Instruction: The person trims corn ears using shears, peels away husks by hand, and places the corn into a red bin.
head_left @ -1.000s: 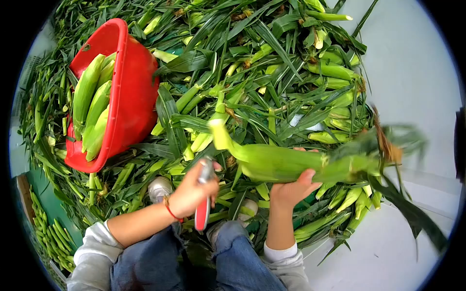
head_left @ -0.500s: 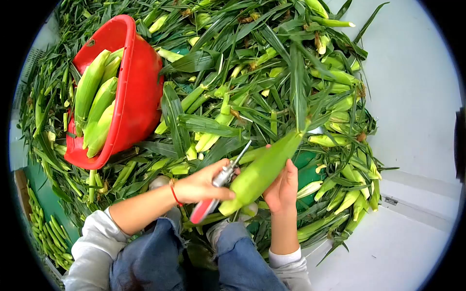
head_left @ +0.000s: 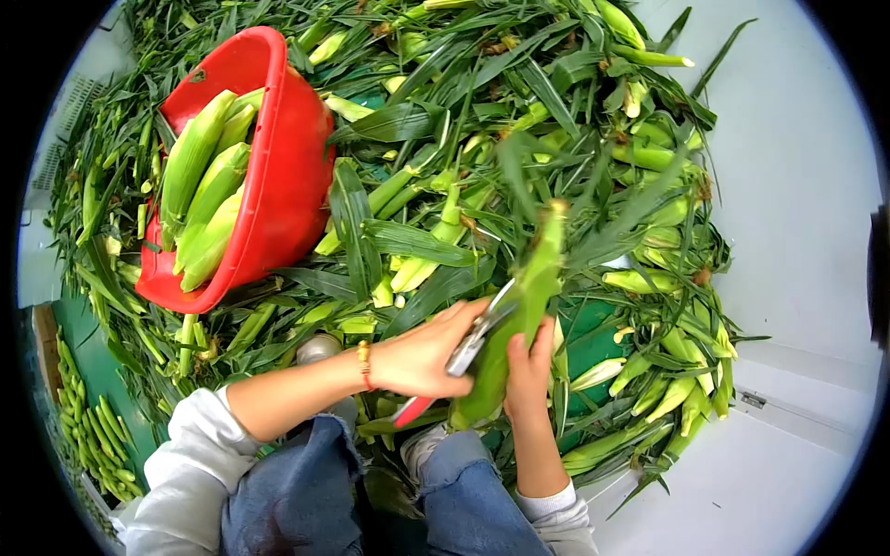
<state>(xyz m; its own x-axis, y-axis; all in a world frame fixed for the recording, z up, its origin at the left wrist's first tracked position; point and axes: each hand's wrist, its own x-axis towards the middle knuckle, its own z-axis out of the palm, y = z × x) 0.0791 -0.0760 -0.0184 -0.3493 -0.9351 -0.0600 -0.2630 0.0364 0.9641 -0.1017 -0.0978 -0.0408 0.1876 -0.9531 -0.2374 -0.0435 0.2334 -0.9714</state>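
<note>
My left hand [head_left: 428, 350], with a beaded red bracelet at the wrist, is closed around pruning shears [head_left: 466, 352] with a red handle and metal blades. The blades lie along the near side of a green ear of corn [head_left: 496, 347] in its husk. Wrapped round the ear's other side is my right hand [head_left: 529, 371], thumb toward me. The ear stands steeply tilted, its tip away from me, and long leaves blur off its upper end. Whether the blades cut into the husk I cannot tell.
A red plastic basin [head_left: 287, 176] lies tilted at left, holding several husked-in ears [head_left: 197, 157]. Corn leaves and stripped husks [head_left: 436, 83] cover the floor around. More ears [head_left: 677, 394] pile at right beside a white wall [head_left: 788, 185]. Green pods [head_left: 102, 449] lie at lower left.
The ear has swung more upright, its tip moving left, and its leaves have swept with it. My left hand with the shears has moved right and slightly up against the ear. The view has shifted slightly.
</note>
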